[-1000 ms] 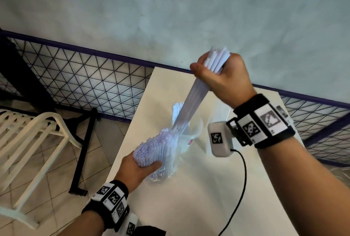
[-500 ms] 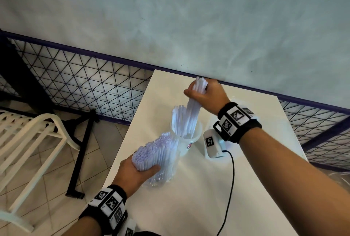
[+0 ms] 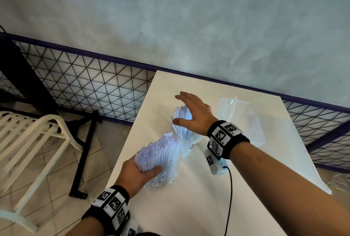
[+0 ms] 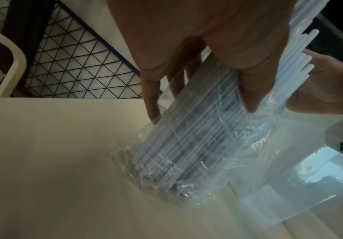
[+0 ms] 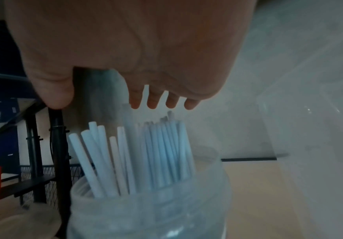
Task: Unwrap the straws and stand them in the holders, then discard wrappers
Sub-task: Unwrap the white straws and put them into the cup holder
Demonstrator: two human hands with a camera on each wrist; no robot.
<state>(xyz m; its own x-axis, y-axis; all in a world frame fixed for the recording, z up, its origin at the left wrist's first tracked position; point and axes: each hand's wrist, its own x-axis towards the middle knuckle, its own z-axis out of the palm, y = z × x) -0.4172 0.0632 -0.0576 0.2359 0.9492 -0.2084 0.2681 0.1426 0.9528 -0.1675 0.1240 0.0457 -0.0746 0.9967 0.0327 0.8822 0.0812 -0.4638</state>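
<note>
My left hand (image 3: 141, 174) grips a thick bundle of pale straws (image 3: 158, 152) still in its clear plastic wrapper (image 4: 179, 163), standing upright on the white table (image 3: 189, 207). Just behind it stands a clear plastic cup (image 3: 186, 143) with several loose straws (image 5: 144, 155) upright inside. My right hand (image 3: 191, 114) hovers just above those straw tops with fingers spread and straight, holding nothing; in the right wrist view the fingertips (image 5: 154, 101) are a little clear of the straws.
A clear empty plastic container (image 3: 244, 120) sits on the table at the back right. A wire mesh fence (image 3: 85, 87) and a grey wall run behind. A white plastic chair (image 3: 28, 141) stands on the floor to the left, by a black frame (image 3: 83, 156).
My right hand pulled a clutch of straws from the wrapped bundle, lowered them into the cup, and let go. It now hangs open above them. The left hand kept its grip.
</note>
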